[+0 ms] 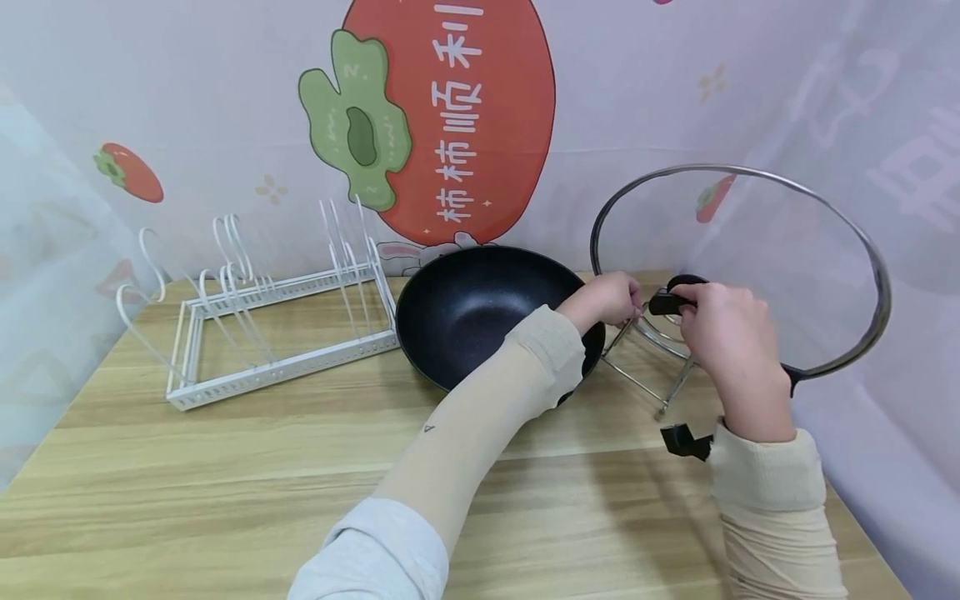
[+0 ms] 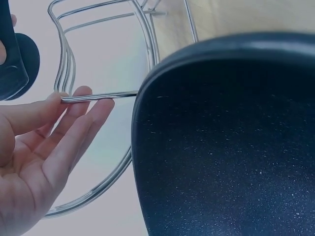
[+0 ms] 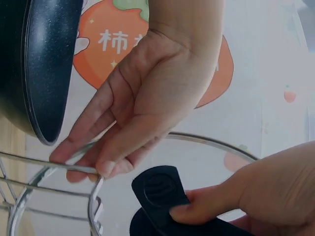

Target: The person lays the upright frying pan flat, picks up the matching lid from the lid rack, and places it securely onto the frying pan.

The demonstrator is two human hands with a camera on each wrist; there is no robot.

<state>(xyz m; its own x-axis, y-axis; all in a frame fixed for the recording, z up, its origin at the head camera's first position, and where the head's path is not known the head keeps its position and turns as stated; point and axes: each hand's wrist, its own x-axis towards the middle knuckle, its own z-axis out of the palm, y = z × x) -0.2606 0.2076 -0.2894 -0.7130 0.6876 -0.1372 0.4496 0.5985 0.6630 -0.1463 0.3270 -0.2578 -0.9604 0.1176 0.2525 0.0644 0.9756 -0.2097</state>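
Note:
My left hand [image 1: 609, 298] pinches a wire bar of a silver metal rack [image 2: 101, 96] between thumb and fingertips, just past the wok's right rim. My right hand [image 1: 731, 346] grips the black handle [image 3: 160, 189] of a large clear glass lid [image 1: 795, 250]. The lid stands tilted up, its metal rim behind both hands. Beside my left hand is a black wok [image 1: 480, 312], its hollow facing up and toward me; my left forearm crosses its right part. The rack is partly hidden behind my hands.
At the back left of the wooden table [image 1: 300, 492] stands a white wire dish rack [image 1: 281, 367] with upright hoops. A black handle-like piece [image 1: 678, 440] pokes out by my right sleeve. Printed cloth [image 1: 247, 108] hangs behind the table and along its sides.

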